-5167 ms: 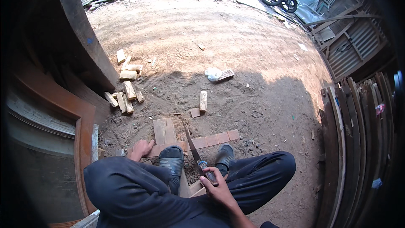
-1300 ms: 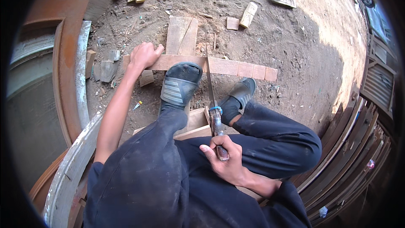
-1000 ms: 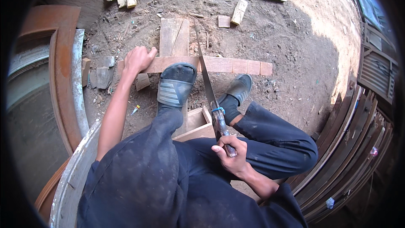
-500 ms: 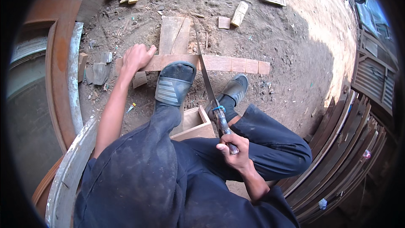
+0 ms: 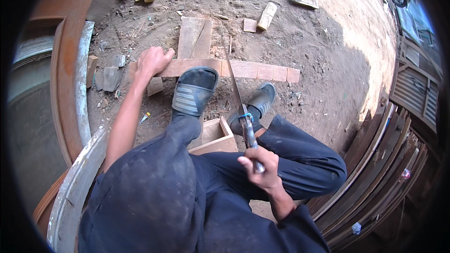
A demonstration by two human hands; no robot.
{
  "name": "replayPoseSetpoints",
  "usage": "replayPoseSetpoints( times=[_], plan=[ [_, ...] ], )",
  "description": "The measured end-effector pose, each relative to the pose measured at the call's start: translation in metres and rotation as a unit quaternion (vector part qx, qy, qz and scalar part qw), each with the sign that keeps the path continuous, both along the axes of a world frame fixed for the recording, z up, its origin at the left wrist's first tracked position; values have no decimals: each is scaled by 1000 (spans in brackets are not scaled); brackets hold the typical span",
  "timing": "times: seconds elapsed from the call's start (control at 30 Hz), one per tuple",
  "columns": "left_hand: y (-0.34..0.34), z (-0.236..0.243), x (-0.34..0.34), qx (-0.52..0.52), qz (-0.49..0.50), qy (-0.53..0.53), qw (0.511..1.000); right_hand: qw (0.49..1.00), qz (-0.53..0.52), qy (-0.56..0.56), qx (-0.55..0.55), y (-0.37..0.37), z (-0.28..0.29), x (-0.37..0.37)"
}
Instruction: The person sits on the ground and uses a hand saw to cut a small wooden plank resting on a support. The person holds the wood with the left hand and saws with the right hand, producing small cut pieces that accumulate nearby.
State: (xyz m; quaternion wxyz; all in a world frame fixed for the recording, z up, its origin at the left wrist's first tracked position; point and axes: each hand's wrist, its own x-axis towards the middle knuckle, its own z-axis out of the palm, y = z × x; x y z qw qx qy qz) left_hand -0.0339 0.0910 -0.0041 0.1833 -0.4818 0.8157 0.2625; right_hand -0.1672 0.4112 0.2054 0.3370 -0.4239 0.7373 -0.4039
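Note:
In my right hand point(image 5: 262, 165) is the handle of a handsaw point(image 5: 236, 84), the fingers wrapped round it. A bit of blue cord is tied where blade meets handle. The narrow blade points away from me and passes over a long reddish wooden strip point(image 5: 243, 69), just right of a cut line; whether it touches the wood I cannot tell. Several crosswise lines mark the strip's right part. My left hand point(image 5: 153, 62) is closed on the strip near its left end. My sandalled foot point(image 5: 193, 94) presses on the strip between hand and saw.
A wide board point(image 5: 194, 37) lies beyond the strip. Between my legs stands a wooden box point(image 5: 213, 141). Wood offcuts point(image 5: 266, 16) lie on the dirt. A brown wooden frame point(image 5: 70, 65) leans at left; stacked long boards point(image 5: 370, 173) lie at right.
The saw blade's tip has come nearer to me and slightly to the right, and the blade looks shorter in view. My left hand and the strip stay in place.

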Motion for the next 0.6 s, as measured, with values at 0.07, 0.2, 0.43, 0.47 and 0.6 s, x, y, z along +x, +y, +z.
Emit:
replayPoseSetpoints(
  times=[0.07,0.2,0.43,0.47,0.6],
  plan=[
    [-1,-5,6,-5,0,-7,1000,995,83,51,-27,1,4,-11],
    [-3,-7,3,6,0,-6,1000,963,-182,-165,-114,-7,19,-13],
    [-3,-2,2,9,5,-5,1000,928,-307,-209,-14,-13,3,-29],
    [-3,-2,1,10,8,-9,1000,929,-312,-196,-32,-12,1,-31],
    [-2,-4,2,-5,2,-1,1000,929,-318,-167,-94,-13,0,-34]
  ],
)
